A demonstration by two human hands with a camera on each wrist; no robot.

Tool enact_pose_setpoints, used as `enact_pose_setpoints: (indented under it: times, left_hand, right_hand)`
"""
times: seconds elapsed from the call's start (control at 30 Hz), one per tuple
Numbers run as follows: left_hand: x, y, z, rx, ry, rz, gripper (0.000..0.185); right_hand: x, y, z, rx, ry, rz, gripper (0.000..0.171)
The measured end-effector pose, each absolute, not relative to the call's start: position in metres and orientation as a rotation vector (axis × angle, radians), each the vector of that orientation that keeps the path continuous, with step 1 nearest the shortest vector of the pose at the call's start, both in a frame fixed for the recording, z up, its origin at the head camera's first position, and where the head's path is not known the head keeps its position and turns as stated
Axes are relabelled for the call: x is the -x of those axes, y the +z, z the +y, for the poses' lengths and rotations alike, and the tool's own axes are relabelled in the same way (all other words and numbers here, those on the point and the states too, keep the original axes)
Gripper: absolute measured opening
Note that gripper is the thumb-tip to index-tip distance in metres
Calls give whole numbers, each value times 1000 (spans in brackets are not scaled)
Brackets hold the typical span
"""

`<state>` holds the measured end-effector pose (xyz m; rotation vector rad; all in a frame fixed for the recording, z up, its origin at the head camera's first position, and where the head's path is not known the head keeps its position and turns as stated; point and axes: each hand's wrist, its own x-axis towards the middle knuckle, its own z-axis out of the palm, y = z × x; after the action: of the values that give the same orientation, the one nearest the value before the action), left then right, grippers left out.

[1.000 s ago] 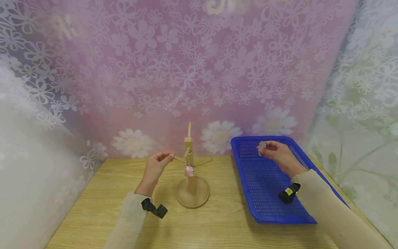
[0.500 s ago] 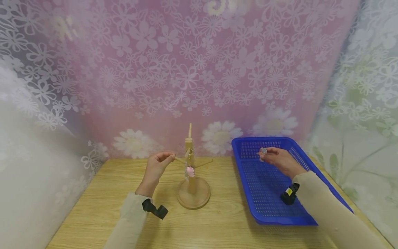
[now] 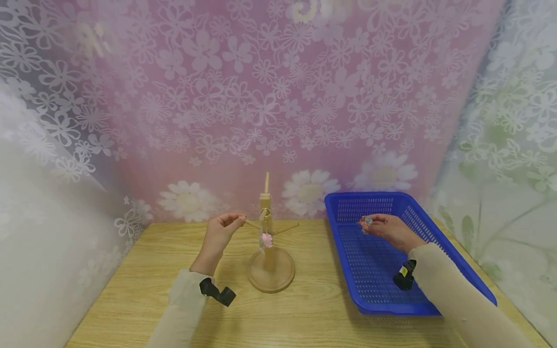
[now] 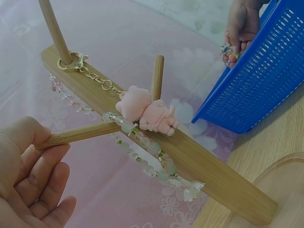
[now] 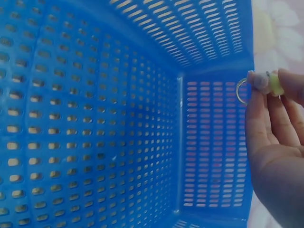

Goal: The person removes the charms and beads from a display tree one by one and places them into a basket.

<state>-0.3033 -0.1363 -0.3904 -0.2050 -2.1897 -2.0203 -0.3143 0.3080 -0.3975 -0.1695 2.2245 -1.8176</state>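
Observation:
My left hand (image 3: 216,240) pinches the tip of a wooden peg (image 4: 83,134) on the upright wooden stand (image 3: 271,270). From the stand's upper peg hangs a keychain with a pink bear-like figure (image 4: 145,109) on a gold clasp and chain. A string of pale green and clear beads (image 4: 152,147) hangs over the peg that the left hand pinches. Over the far part of the blue basket, my right hand (image 3: 393,233) holds a small keychain (image 5: 270,83) between thumb and fingers. It has a metal ring and whitish and yellow-green parts; the fingers hide some of it.
The blue plastic basket (image 3: 344,263) has slotted walls and stands on the right of the wood-grain table (image 3: 313,295). Behind the table hangs a pink floral curtain (image 3: 235,121). Another peg (image 3: 287,228) sticks out from the stand's right side.
My right hand has sunk a little with the small keychain, still over the basket. The left hand stays on the peg.

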Motion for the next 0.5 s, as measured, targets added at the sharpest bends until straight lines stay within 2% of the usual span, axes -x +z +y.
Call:
enact_pose_setpoints:
  times: [0.3,0.5]
  left_hand:
    - [304,-391,-136,224,-2029,-2179,20]
    - [304,-391,-136,202,-2035,-2177,18]
  right_hand:
    - [318,-412,317,133,-1694,2303,42]
    - [317,-420,320,153,-1626,2336,40]
